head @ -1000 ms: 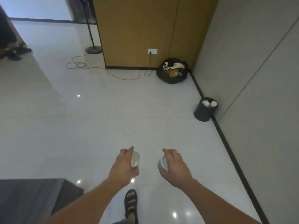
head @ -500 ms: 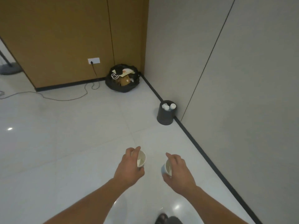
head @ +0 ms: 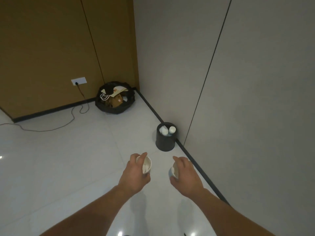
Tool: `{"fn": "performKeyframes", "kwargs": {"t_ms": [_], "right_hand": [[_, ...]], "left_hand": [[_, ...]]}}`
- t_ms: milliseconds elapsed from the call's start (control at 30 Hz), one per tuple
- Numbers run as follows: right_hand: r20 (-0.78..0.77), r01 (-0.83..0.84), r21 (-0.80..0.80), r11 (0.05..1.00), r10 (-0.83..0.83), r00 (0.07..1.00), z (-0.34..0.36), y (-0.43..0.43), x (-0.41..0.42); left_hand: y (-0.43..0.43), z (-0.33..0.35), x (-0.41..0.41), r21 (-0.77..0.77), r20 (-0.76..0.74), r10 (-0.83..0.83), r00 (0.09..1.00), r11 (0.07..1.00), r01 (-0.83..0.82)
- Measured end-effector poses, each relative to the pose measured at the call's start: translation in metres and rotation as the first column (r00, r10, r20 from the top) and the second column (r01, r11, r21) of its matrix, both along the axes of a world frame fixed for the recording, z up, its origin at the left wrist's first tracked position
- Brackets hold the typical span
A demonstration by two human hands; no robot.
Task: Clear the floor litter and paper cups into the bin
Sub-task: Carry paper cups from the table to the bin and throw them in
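Plain white on the white round paper cup [head: 147, 166] in the left hand [head: 134, 174]; pale blue outside and off-white inside on the blue-sided round paper cup [head: 172, 171] in the right hand [head: 186, 178]. Matt black for the black round waste bin [head: 164, 143], with white on the paper cups [head: 166, 130] inside it; glossy black for the black plastic rubbish bag [head: 114, 109], around brown and cream scraps. Pale grey-white on the tiled floor [head: 68, 159] with grey joint lines, ochre brown on the wooden wall panels [head: 42, 48], light grey on the side wall [head: 255, 82], black on the skirting strip [head: 196, 161], white on the rectangular wall socket [head: 79, 81].
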State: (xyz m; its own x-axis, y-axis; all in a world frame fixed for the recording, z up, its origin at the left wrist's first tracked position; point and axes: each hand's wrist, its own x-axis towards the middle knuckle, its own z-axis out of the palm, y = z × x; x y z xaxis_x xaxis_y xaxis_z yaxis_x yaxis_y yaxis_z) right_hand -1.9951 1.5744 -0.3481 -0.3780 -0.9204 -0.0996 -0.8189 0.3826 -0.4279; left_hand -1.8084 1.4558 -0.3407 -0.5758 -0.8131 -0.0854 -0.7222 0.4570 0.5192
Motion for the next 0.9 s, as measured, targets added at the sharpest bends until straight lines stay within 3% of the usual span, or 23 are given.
{"fn": "performKeyframes", "kwargs": {"t_ms": [567, 900], "right_hand": [[0.013, 0.176, 0.023, 0.984, -0.176, 0.984, -0.022, -0.224, -0.186], [0.086, 0.191, 0.097, 0.977, -0.200, 0.976, -0.075, -0.353, -0.296]], "left_hand": [[-0.259, -0.035, -0.213, 0.075, -0.039, -0.174, 0.984, 0.981, 0.177], [-0.379, -0.075, -0.337, 0.172, -0.016, -0.155, 0.988, 0.973, 0.155]]}}
